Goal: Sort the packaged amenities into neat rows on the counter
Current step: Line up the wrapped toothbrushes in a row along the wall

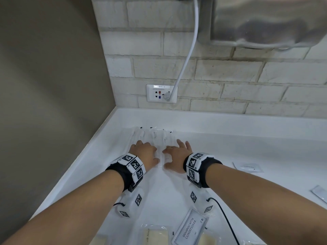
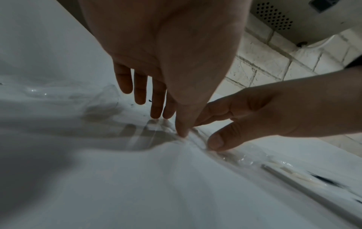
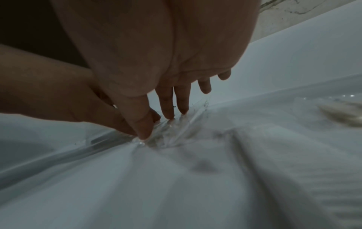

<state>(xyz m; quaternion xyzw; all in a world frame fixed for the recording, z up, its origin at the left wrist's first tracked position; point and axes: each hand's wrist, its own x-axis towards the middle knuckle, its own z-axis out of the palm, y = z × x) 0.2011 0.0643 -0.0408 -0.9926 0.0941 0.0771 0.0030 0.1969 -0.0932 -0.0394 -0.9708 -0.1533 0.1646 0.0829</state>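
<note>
Several slim white amenities in clear plastic wrappers (image 1: 154, 137) lie side by side on the white counter (image 1: 230, 147) near the back left corner. My left hand (image 1: 146, 152) and right hand (image 1: 175, 154) both rest flat on their near ends, fingers spread and thumbs almost meeting. In the left wrist view my left hand (image 2: 170, 124) has straight fingers and its thumb presses into the crinkled wrapper (image 2: 156, 128). In the right wrist view my right hand (image 3: 156, 125) touches the wrapper (image 3: 176, 131) the same way, thumb pressing down.
A "Shampoo with Conditioner" sachet (image 1: 190, 228) and wrapped soap bars (image 1: 155, 236) lie near the front edge. White sachets (image 1: 247, 167) sit to the right. A wall outlet (image 1: 161, 93) with a plugged cable is behind, a metal unit (image 1: 265, 20) above, a wall at left.
</note>
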